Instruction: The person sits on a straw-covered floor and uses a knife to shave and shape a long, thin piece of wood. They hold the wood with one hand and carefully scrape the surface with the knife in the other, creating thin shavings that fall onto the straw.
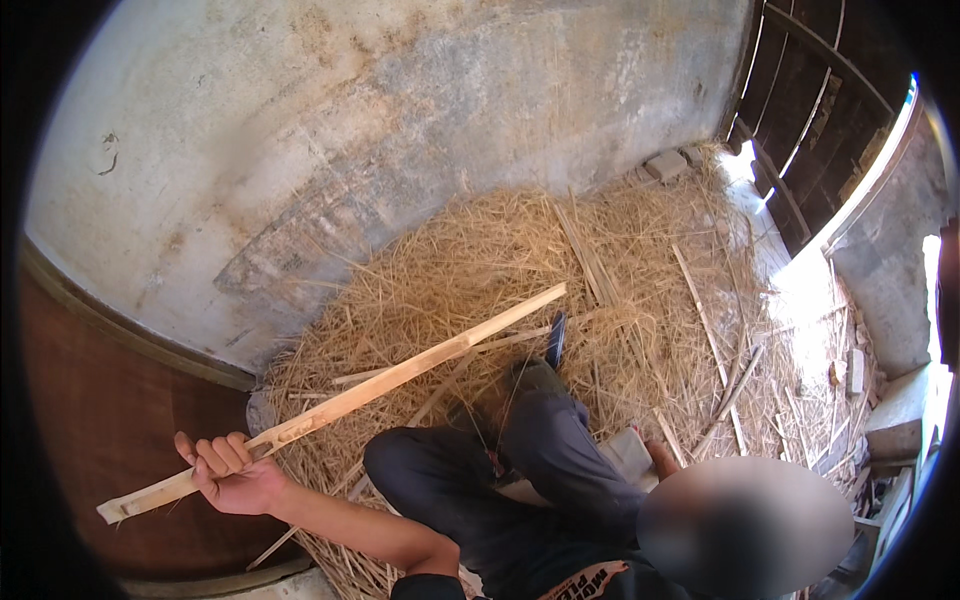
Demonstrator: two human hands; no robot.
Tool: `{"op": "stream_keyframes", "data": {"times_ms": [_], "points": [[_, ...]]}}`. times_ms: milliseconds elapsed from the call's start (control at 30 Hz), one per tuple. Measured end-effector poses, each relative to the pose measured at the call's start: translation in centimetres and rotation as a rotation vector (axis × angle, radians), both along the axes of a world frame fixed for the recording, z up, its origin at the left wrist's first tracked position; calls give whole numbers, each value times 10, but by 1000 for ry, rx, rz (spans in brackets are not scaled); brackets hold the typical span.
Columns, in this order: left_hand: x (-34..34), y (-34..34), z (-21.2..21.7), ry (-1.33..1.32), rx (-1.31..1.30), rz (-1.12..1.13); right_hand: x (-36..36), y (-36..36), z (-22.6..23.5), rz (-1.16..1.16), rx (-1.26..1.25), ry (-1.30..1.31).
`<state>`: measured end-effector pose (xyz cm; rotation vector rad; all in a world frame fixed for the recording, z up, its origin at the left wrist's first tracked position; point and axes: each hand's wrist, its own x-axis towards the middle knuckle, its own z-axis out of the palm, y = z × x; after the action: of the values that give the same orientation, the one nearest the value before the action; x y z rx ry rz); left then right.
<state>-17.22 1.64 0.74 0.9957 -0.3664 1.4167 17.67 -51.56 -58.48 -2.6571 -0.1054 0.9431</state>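
Fingers of the left hand [232, 473] clamp a long split bamboo strip [340, 403] near its end, so its far tip could swing or splinter; right hand's grip can't be told.

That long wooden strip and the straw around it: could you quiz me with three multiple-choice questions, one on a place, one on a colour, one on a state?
1. Where does the far end of the wooden strip reach?
A. over the straw pile
B. into the slatted gate
C. under the grey wall

2. What colour are the trousers?
A. white
B. dark grey
C. red

3. How is the left hand?
A. open and flat on the floor
B. closed around the strip near its lower end
C. resting on the knee

Answers: 1 A, the tip hangs above the straw. 2 B, the bent legs are in dark grey cloth. 3 B, the fingers wrap the strip.
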Motion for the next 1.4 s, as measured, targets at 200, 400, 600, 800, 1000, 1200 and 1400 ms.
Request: {"op": "stream_keyframes", "data": {"times_ms": [200, 400, 600, 800, 1000, 1200, 1400], "points": [[19, 23, -24, -103, -132, -55, 3, -15, 27, 178, -25, 138], [12, 35, -42, -195, -280, -88, 9, -16, 42, 311, 33, 118], [11, 48, -58, -260, -334, -175, 27, -11, 94, -63, 142, 125], [9, 47, -62, -286, -380, -199, 67, -29, 140, 392, 130, 26], [-3, 34, -76, -284, -436, -126, 78, -12, 173, 316, 146, -461], [-23, 13, -103, -284, -519, -59, 61, 103, 344, -389, 1411, -70], [-32, -22, -117, -318, -614, 15, 34, 199, 453, -365, 1899, 25]]}}
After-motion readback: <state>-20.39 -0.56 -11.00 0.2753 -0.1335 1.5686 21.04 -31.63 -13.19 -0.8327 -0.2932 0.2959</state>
